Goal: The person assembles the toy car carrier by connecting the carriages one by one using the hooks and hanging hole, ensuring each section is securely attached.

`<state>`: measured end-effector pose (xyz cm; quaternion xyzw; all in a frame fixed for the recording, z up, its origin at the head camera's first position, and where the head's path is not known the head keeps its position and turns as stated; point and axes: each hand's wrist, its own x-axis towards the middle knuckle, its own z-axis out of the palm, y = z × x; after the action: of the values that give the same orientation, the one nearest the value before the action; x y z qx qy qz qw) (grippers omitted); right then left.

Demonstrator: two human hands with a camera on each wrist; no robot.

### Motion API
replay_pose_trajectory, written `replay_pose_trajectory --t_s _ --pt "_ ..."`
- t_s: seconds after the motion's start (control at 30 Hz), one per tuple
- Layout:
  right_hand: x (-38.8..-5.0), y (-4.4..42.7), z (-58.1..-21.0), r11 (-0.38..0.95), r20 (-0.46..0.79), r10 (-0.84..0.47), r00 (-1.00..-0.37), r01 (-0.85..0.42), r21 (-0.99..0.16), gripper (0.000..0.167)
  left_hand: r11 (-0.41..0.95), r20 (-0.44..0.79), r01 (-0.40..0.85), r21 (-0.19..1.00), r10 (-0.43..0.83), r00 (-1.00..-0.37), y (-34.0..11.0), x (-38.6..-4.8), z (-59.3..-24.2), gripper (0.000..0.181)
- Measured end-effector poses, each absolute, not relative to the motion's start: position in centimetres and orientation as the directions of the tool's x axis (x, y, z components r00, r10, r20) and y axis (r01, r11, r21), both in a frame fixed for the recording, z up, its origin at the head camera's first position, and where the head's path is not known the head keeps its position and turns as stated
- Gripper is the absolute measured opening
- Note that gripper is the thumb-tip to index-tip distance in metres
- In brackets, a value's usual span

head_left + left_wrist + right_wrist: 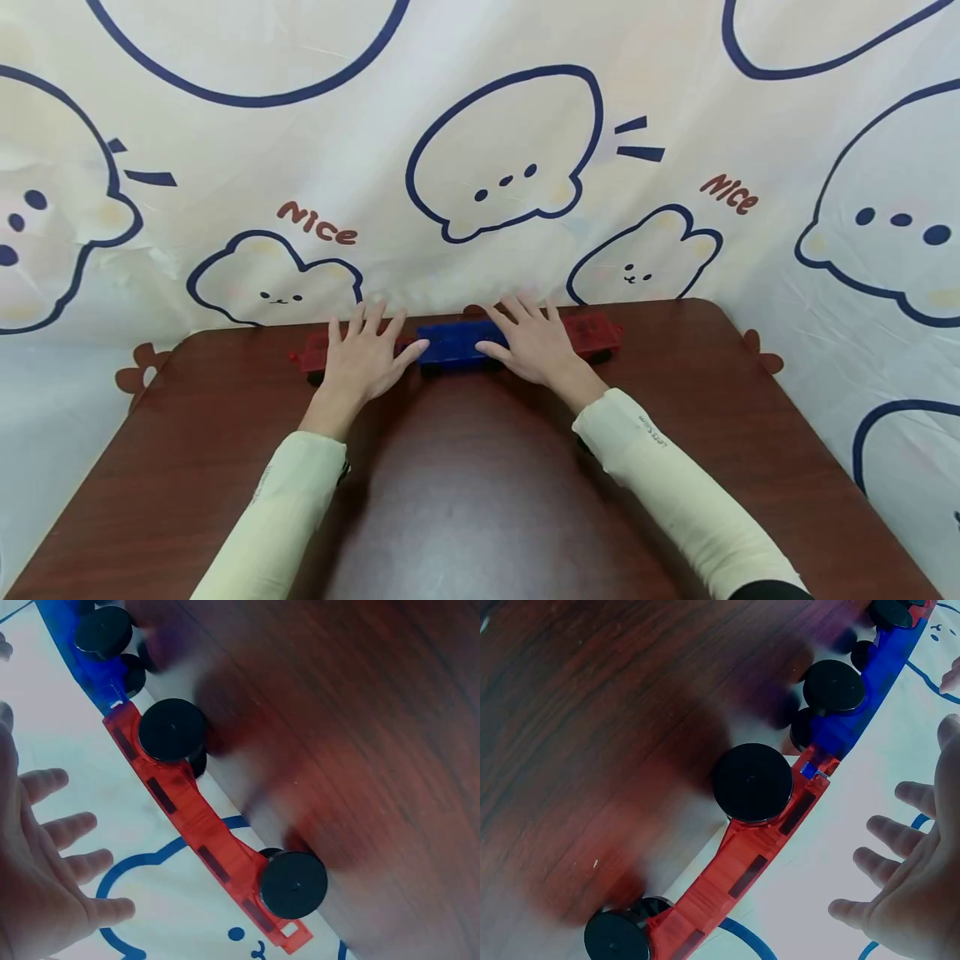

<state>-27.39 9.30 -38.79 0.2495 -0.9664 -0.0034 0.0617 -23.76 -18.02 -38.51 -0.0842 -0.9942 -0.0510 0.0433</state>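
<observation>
Three toy wagons on black wheels stand in a row near the table's far edge in the head view. A red wagon is on the left, a blue wagon in the middle, another red wagon on the right. Their ends meet at small couplings, seen in both wrist views. My left hand, fingers spread, is over the left red wagon, partly hiding it. Over the joint between the blue wagon and the right red wagon my right hand spreads its fingers. Both hands appear apart from the wagons in the wrist views.
The wagons stand on a dark brown wooden table with rounded far corners. Right behind it hangs a white cloth printed with blue-outlined cartoon animals, and it continues along both sides.
</observation>
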Motion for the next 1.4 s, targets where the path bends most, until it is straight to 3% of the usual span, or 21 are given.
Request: replay_pose_trajectory --t_s 0.5,1.4 --pt "-27.9 9.1 -39.9 0.844 0.139 -0.529 -0.837 -0.536 -0.012 0.070 0.969 0.177 0.196 0.148 0.169 -0.970 -19.6 -23.4 -39.1 0.078" --pt "-28.6 7.0 -40.0 0.790 0.090 -0.588 -0.804 -0.594 -0.151 0.065 0.955 0.122 0.194 0.225 0.170 -0.978 -22.4 -24.1 -40.0 0.083"
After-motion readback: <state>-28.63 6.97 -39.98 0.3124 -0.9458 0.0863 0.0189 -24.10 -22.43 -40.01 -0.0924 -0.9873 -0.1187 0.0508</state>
